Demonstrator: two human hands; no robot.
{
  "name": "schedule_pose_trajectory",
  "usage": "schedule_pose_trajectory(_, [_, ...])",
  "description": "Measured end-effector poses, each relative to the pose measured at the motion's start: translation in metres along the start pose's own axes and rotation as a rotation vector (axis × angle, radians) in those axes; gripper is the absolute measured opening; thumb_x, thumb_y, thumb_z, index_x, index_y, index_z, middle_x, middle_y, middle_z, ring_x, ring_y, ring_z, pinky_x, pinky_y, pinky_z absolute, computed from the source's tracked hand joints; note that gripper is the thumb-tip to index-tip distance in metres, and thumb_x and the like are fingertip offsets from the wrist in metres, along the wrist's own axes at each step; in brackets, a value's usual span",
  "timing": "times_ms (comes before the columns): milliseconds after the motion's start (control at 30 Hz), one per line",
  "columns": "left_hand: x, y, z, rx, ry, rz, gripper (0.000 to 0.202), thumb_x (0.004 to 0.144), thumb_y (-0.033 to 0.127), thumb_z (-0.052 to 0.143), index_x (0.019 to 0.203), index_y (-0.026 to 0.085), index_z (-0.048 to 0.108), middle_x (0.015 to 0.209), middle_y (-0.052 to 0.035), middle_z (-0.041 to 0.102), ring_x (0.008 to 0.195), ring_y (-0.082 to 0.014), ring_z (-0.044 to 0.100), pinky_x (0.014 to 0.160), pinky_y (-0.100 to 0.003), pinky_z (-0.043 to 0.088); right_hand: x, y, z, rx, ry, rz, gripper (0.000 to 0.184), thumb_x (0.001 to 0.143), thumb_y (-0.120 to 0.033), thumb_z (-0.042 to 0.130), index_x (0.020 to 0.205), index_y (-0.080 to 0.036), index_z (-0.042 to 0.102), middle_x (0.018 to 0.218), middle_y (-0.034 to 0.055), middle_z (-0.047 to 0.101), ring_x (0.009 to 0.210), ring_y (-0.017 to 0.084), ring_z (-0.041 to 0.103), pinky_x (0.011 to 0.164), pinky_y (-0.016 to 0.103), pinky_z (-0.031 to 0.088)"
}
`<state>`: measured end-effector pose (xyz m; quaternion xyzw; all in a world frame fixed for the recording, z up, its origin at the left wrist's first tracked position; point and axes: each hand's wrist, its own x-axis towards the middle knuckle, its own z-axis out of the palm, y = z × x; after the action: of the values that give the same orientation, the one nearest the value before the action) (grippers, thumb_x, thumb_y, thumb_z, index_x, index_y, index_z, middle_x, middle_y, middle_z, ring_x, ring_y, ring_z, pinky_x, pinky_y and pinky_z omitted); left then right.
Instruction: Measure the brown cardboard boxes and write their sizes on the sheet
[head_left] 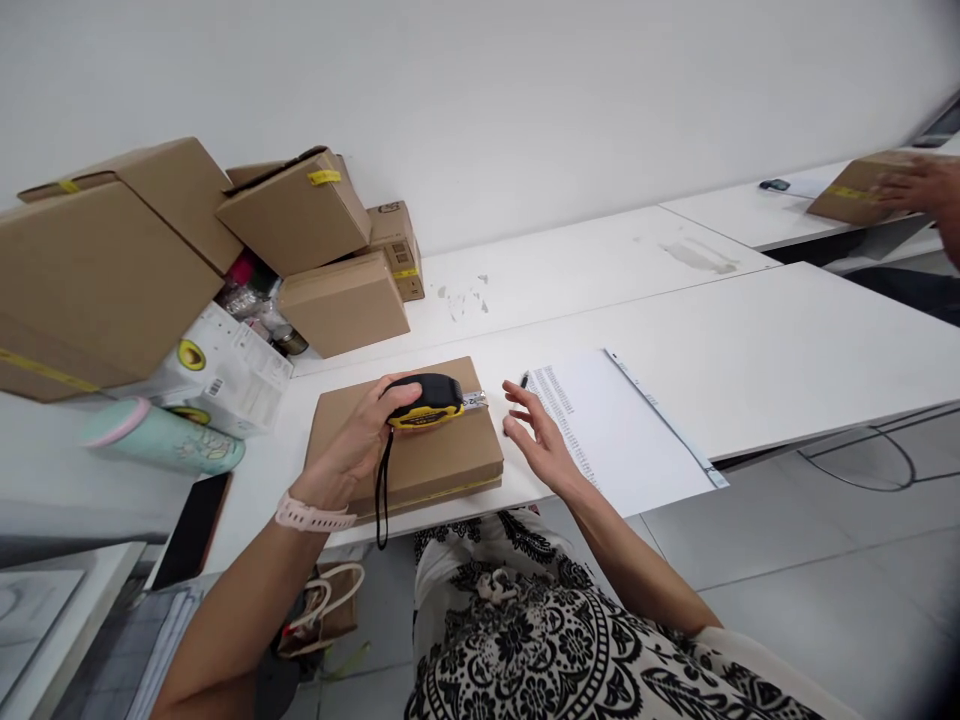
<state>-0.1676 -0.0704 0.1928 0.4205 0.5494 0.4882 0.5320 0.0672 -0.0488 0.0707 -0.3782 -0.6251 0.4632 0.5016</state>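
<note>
My left hand (367, 425) is wrapped round a black and yellow tape measure (426, 402) and holds it above a flat brown cardboard box (442, 455). A short end of the metal blade (474, 400) sticks out to the right, near the box's right edge. From the tape measure a black wrist strap hangs down over the box's front. My right hand (541, 440) is just right of the box, fingers apart and holding nothing. Close to its fingertips lies a dark pen (525, 381), at the corner of a printed sheet (637, 430).
Several cardboard boxes (345, 305) are stacked at the back left, beside a white avocado-printed box (232, 365). A mint tumbler (169, 437) and a dark phone (191, 530) are at the left. At far right, another person's hand (911, 188) touches a cardboard box (847, 195).
</note>
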Motion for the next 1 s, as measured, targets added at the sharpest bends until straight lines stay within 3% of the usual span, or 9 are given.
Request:
schedule_pose_trajectory(133, [0.006, 0.003, 0.005, 0.028, -0.059, -0.045, 0.043, 0.074, 0.045, 0.082, 0.106, 0.018, 0.075, 0.113, -0.0119, 0.075, 0.107, -0.0318, 0.068, 0.085, -0.040, 0.057, 0.008, -0.001, -0.002, -0.008, 0.007, -0.020, 0.051, 0.098, -0.063, 0.049, 0.140, -0.034, 0.058, 0.151, 0.0092, 0.053, 0.142, 0.028, 0.047, 0.114, 0.049, 0.044])
schedule_pose_trajectory(267, [0.007, 0.009, 0.006, 0.051, -0.041, -0.096, 0.043, 0.072, 0.046, 0.083, 0.104, 0.019, 0.076, 0.110, -0.0107, 0.076, 0.106, -0.0326, 0.068, 0.081, -0.043, 0.059, 0.026, -0.002, 0.001, -0.013, -0.049, -0.050, 0.047, 0.100, -0.062, 0.047, 0.133, -0.034, 0.065, 0.151, 0.0071, 0.055, 0.144, 0.027, 0.046, 0.120, 0.049, 0.037])
schedule_pose_trajectory(433, [0.007, 0.010, 0.006, 0.070, -0.060, -0.100, 0.045, 0.071, 0.048, 0.082, 0.104, 0.018, 0.076, 0.107, -0.0120, 0.077, 0.105, -0.0332, 0.069, 0.079, -0.043, 0.060, 0.059, 0.002, 0.008, 0.015, -0.224, -0.109, 0.050, 0.099, -0.067, 0.046, 0.132, -0.036, 0.068, 0.151, 0.0019, 0.058, 0.151, 0.024, 0.040, 0.127, 0.050, 0.028])
schedule_pose_trajectory(600, [0.007, 0.010, 0.004, 0.110, -0.047, -0.097, 0.047, 0.072, 0.049, 0.082, 0.105, 0.018, 0.075, 0.111, -0.0129, 0.076, 0.106, -0.0329, 0.068, 0.076, -0.040, 0.060, 0.076, 0.010, 0.010, -0.023, -0.394, -0.160, 0.045, 0.096, -0.067, 0.051, 0.129, -0.042, 0.070, 0.150, -0.0038, 0.060, 0.155, 0.026, 0.033, 0.127, 0.060, 0.026])
schedule_pose_trajectory(867, [0.007, 0.010, 0.004, 0.125, -0.040, -0.075, 0.043, 0.069, 0.048, 0.084, 0.098, 0.018, 0.075, 0.108, -0.0123, 0.076, 0.103, -0.0331, 0.069, 0.077, -0.039, 0.059, 0.085, 0.002, 0.003, -0.115, -0.438, -0.214, 0.029, 0.096, -0.053, 0.059, 0.116, -0.043, 0.077, 0.139, -0.0053, 0.068, 0.143, 0.027, 0.051, 0.123, 0.061, 0.033])
schedule_pose_trajectory(1000, [-0.004, 0.013, -0.005, 0.144, 0.012, -0.063, 0.046, 0.067, 0.045, 0.086, 0.100, 0.015, 0.076, 0.112, -0.0141, 0.075, 0.106, -0.0344, 0.068, 0.078, -0.039, 0.059, 0.085, -0.003, 0.000, -0.198, -0.438, -0.194, 0.026, 0.096, -0.047, 0.061, 0.116, -0.043, 0.076, 0.139, -0.0064, 0.067, 0.139, 0.026, 0.055, 0.125, 0.060, 0.027])
